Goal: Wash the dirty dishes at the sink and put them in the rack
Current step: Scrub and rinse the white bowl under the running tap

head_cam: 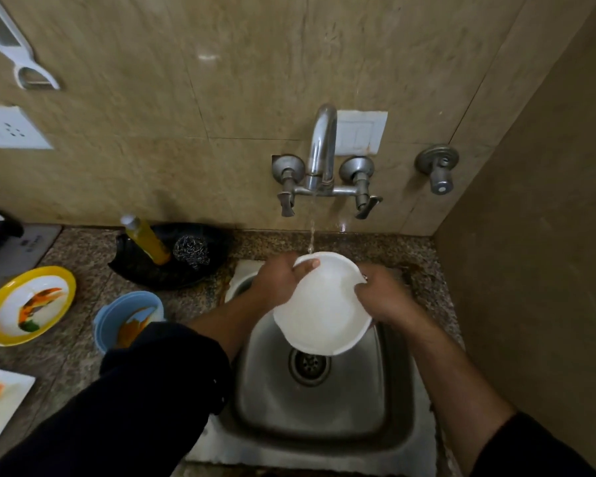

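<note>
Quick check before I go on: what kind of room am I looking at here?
Most likely a small home kitchen. A steel sink is set in a speckled stone counter under a wall tap that is running, and food-smeared dishes wait on the counter, such as the yellow-rimmed plate.

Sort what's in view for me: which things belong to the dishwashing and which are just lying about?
Job: white bowl in left hand and right hand, running tap, sink, yellow plate, blue bowl, steel scrubber, soap bottle.
Idle: peeler, wall socket.
</note>
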